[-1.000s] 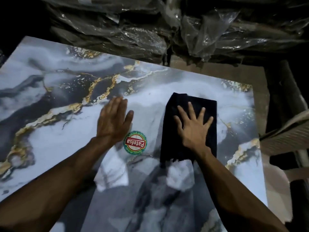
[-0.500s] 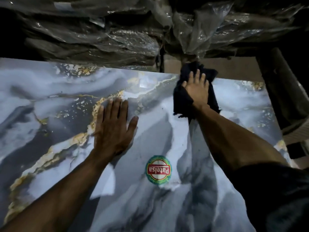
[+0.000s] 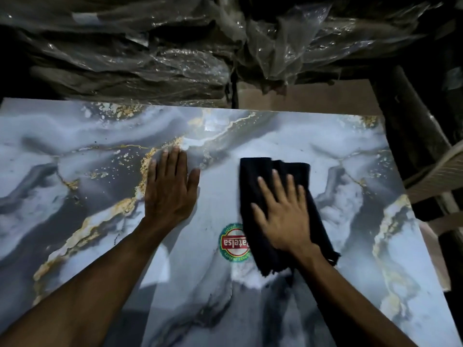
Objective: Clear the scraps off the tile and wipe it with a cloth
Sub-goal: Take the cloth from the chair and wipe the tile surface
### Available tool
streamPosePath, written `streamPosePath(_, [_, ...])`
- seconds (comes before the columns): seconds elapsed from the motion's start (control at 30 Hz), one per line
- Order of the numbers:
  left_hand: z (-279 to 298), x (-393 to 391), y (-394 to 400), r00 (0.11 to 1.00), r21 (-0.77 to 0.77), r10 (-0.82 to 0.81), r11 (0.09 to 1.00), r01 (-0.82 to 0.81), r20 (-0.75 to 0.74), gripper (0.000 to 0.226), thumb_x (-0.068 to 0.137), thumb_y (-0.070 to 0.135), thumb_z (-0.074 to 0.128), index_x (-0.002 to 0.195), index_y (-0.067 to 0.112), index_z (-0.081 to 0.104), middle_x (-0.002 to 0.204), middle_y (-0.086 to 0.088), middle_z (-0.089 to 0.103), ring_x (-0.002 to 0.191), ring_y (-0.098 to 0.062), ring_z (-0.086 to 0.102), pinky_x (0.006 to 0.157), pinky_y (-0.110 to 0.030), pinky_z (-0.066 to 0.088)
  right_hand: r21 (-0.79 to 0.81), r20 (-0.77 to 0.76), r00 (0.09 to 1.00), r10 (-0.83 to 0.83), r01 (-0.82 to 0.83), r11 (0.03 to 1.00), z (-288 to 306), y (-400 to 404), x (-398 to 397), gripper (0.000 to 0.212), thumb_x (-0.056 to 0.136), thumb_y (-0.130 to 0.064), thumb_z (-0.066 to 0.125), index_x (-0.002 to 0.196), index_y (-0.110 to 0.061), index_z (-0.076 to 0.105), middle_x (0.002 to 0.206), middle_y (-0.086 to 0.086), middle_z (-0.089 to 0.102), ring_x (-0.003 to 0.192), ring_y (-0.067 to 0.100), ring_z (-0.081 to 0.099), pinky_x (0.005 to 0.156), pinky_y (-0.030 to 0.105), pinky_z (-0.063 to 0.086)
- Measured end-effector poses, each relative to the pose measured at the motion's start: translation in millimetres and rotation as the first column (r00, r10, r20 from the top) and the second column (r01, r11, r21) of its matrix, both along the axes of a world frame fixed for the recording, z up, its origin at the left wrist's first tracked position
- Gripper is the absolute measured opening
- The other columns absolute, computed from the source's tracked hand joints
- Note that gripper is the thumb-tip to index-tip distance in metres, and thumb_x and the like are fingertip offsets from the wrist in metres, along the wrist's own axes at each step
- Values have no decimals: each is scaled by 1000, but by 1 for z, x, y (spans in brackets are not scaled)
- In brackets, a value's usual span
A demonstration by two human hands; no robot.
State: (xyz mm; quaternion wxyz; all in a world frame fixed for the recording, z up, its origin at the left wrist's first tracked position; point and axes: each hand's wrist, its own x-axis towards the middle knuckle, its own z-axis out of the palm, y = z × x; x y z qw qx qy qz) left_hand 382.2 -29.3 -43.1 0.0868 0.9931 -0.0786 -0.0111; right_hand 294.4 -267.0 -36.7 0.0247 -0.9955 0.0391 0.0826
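A large glossy marble-pattern tile, grey, white and gold, fills the lower view. My right hand lies flat, fingers spread, pressing a black cloth onto the tile right of centre. The cloth's lower left edge covers part of a round red and green sticker. My left hand rests palm down on the tile to the left of the cloth, fingers together, holding nothing. I see no loose scraps on the tile, only tiny dark specks near its far left.
Crumpled clear plastic sheeting over dark bundles lies along the tile's far edge. A brown surface shows past the far right corner. Dark posts and a pale slatted object stand off the right edge.
My right hand has pulled the cloth back from the tile's far edge toward me, down to the sticker. My left hand has stayed flat on the tile.
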Motion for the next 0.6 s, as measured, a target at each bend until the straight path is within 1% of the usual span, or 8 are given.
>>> streamPosePath(0.07, [1, 0, -1, 1000, -12, 7, 1000, -7, 3, 73, 100, 49, 2, 147, 5, 36, 153, -16, 37, 144, -31, 31, 120, -48, 17, -49, -30, 992, -121, 120, 992, 3, -27, 7, 68, 88, -65, 26, 148, -36, 33, 159, 4, 26, 144, 43, 25, 113, 61, 20])
streamPosePath(0.13, [2, 1, -1, 1000, -14, 10, 1000, -10, 15, 73, 100, 50, 4, 146, 4, 37, 152, -16, 38, 143, -31, 32, 119, -48, 18, -52, -54, 970, -237, 234, 971, 4, -48, 32, 68, 88, -70, 21, 150, -43, 22, 163, 1, 14, 147, 43, 14, 114, 64, 10])
streamPosePath(0.2, [2, 2, -1, 999, -17, 3, 1000, -3, 32, 73, 100, 50, 5, 146, 4, 37, 152, -17, 38, 143, -32, 32, 119, -48, 18, -20, -80, 938, -337, 337, 941, 5, -61, 67, 65, 92, -70, 19, 151, -46, 8, 164, -2, -1, 148, 40, -1, 115, 62, 0])
streamPosePath(0.27, [1, 2, -1, 999, -24, 9, 1000, -8, 42, 73, 100, 50, 5, 146, 4, 37, 152, -16, 38, 143, -32, 31, 119, -48, 17, -1, -73, 926, -370, 371, 929, 6, -64, 106, 62, 96, -65, 19, 152, -44, 2, 164, -1, -7, 148, 39, -7, 116, 61, -5])
streamPosePath(0.37, [1, 2, -1, 998, -18, 5, 1000, -4, 56, 69, 100, 47, 7, 146, 4, 36, 152, -16, 37, 143, -31, 31, 119, -48, 17, 19, -59, 946, -318, 319, 947, 4, -47, 160, 57, 101, -54, 20, 153, -39, 4, 164, 2, -5, 149, 38, -6, 118, 58, -3])
streamPosePath(0.47, [-1, 1, 2, 998, -25, -19, 999, 21, 66, 62, 100, 39, 14, 148, 5, 34, 154, -15, 34, 144, -30, 28, 119, -49, 16, 34, -50, 976, -214, 216, 976, 1, -10, 201, 56, 102, -50, 23, 154, -36, 6, 164, 3, -2, 149, 38, -4, 119, 55, -2])
streamPosePath(0.53, [-1, 0, 4, 996, -34, -25, 999, 28, 85, 59, 97, 33, 20, 147, 5, 34, 154, -15, 34, 144, -30, 28, 119, -50, 17, 16, -50, 994, -98, 99, 995, 0, 22, 211, 56, 102, -48, 24, 154, -34, 8, 164, 5, 0, 149, 40, -2, 119, 54, 0])
streamPosePath(0.6, [-2, 1, 4, 995, -43, -11, 999, 15, 100, 59, 94, 30, 25, 146, 5, 37, 154, -14, 35, 144, -30, 30, 119, -50, 18, -12, -38, 999, 34, -35, 999, -5, 55, 197, 57, 99, -49, 20, 154, -32, 16, 163, 11, 9, 147, 45, 7, 117, 57, 7])
